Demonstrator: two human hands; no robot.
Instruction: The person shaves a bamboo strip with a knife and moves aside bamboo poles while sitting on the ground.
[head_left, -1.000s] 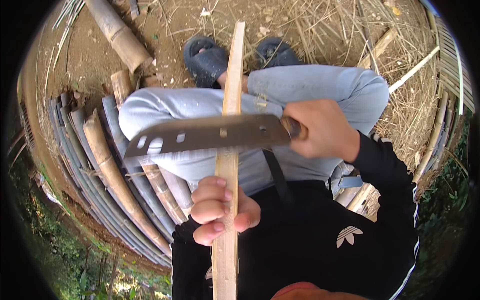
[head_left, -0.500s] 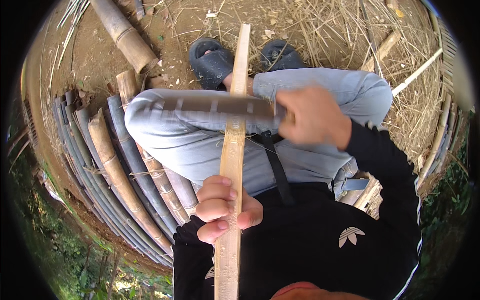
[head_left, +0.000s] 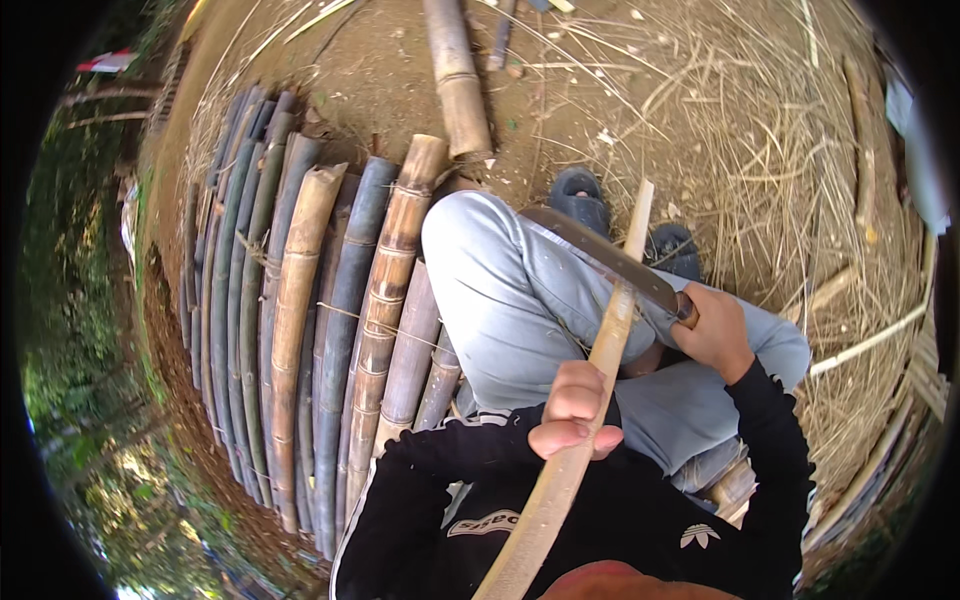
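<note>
My left hand (head_left: 575, 410) is closed around a long, pale bamboo strip (head_left: 545, 510), which runs from under my chest out past my knees toward my feet. In my right hand (head_left: 715, 330) is the wooden handle of a machete (head_left: 600, 252). Its broad dark blade lies across the strip beyond my left hand, the tip pointing left over my knee. The blade appears to touch the strip, close to the handle end.
A row of bamboo poles (head_left: 290, 350) lies on my left. One thick bamboo pole (head_left: 460, 90) rests on the dirt ahead. Straw and shavings (head_left: 740, 130) cover the ground at the right. My dark sandals (head_left: 580, 205) are beyond my crossed legs.
The view has swung left, so the scene sits farther right. The bamboo strip and the machete are now slanted, and the blade, blurred before, shows sharply. Both hands keep their grips.
</note>
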